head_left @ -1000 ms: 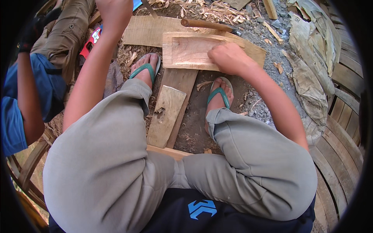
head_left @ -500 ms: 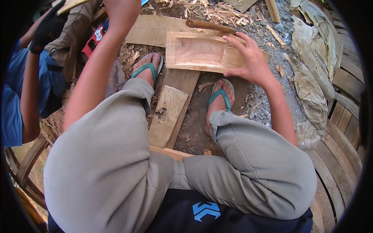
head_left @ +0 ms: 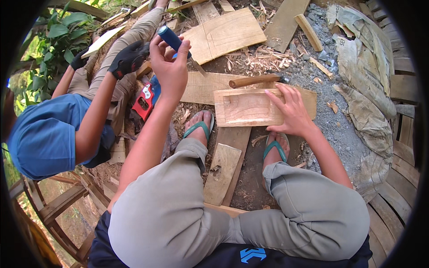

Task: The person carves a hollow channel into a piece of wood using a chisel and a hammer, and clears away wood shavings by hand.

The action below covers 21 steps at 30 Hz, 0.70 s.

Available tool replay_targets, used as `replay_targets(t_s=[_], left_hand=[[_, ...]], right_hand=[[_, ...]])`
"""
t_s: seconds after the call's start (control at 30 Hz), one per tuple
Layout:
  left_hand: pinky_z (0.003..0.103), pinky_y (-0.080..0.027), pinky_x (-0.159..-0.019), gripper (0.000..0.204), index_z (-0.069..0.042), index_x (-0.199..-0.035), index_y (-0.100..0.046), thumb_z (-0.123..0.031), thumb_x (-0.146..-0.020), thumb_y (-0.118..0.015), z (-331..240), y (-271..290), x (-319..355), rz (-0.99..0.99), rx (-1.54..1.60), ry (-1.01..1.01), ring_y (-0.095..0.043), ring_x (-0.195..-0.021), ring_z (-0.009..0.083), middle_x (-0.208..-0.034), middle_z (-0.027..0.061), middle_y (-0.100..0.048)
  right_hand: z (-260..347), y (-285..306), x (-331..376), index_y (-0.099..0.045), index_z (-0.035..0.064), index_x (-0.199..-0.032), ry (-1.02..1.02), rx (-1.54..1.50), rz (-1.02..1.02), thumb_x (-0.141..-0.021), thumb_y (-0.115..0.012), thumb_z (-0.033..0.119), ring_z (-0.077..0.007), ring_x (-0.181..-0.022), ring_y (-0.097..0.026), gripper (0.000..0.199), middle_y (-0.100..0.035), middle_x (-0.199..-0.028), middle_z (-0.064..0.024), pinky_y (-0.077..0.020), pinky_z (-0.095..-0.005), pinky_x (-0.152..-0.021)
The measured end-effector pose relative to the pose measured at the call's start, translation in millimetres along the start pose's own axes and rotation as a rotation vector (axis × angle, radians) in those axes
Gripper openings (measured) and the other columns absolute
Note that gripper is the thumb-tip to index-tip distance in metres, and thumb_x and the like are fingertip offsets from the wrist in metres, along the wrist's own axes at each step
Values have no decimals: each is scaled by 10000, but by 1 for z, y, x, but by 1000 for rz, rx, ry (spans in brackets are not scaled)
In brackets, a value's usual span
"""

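My left hand (head_left: 172, 62) is raised at the upper middle, fingers closed around the blue handle of a chisel (head_left: 170, 38). The chisel's narrow metal blade points down toward a flat board. My right hand (head_left: 292, 111) spans the right part of a pale wooden block (head_left: 243, 117), thumb at its near edge and fingers toward its far edge. A shallow rectangular hollow is carved into this block's top. Just beyond the block lies a tool with a wooden handle (head_left: 252, 81) and a dark metal end.
At left a person in a blue cap (head_left: 44, 134) with black gloves (head_left: 129, 60) holds a pale wood piece. A red-handled saw (head_left: 144, 102) lies between us. Boards (head_left: 228, 33), wood shavings (head_left: 259, 62), gravel (head_left: 330, 116) and a torn sack (head_left: 362, 58) surround the work.
The view has shifted up and left, bringing my left hand and the blue-handled chisel fully into sight. My right hand has settled closer onto the hollowed block.
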<state>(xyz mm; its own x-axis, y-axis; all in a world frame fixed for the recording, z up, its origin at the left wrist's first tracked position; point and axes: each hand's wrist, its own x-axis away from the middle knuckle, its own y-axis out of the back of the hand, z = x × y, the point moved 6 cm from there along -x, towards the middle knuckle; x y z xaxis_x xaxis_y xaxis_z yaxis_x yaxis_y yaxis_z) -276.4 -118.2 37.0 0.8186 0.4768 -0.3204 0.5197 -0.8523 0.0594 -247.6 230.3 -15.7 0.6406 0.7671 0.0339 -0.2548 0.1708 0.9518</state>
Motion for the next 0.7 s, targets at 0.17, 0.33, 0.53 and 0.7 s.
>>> replay_targets(t_s=[0.17, 0.33, 0.53, 0.7], left_hand=[[253, -569, -701, 480, -35, -1332, -467, -66, -950, -754, -2, -3, 1, 22, -11, 27, -710, -928, 153, -1148, 94, -658], [255, -577, -722, 488, -41, -1336, -480, -63, -941, -765, 1, -4, 8, 25, 6, 26, -704, -927, 143, -1140, 96, -660], [252, -575, -719, 480, -39, -1332, -484, -60, -942, -762, 4, -14, 9, 13, 31, 58, -715, -964, 156, -1142, 102, -661], [237, -567, -704, 488, -45, -1336, -480, -60, -939, -764, 1, 0, 8, 25, 15, 36, -713, -959, 145, -1147, 101, -665]], right_hand=[[26, 32, -30, -422, 112, -1548, 7, -209, -292, -772, -837, 305, -375, -1362, -442, 901, -453, -1456, -183, -361, -495, -1173], [50, 20, -97, -435, 103, -1532, 70, -319, -339, -799, -819, 249, -363, -1323, -505, 841, -501, -1421, -194, -397, -467, -1140], [19, -13, -114, -632, 131, -1267, 31, -295, -114, -854, -770, 131, -298, -1067, -652, 435, -699, -1108, -119, -501, -450, -967], [-35, 66, -67, -686, 76, -1019, -296, -499, -532, -904, -772, 150, -230, -945, -708, 161, -728, -1049, -78, -550, -377, -887]])
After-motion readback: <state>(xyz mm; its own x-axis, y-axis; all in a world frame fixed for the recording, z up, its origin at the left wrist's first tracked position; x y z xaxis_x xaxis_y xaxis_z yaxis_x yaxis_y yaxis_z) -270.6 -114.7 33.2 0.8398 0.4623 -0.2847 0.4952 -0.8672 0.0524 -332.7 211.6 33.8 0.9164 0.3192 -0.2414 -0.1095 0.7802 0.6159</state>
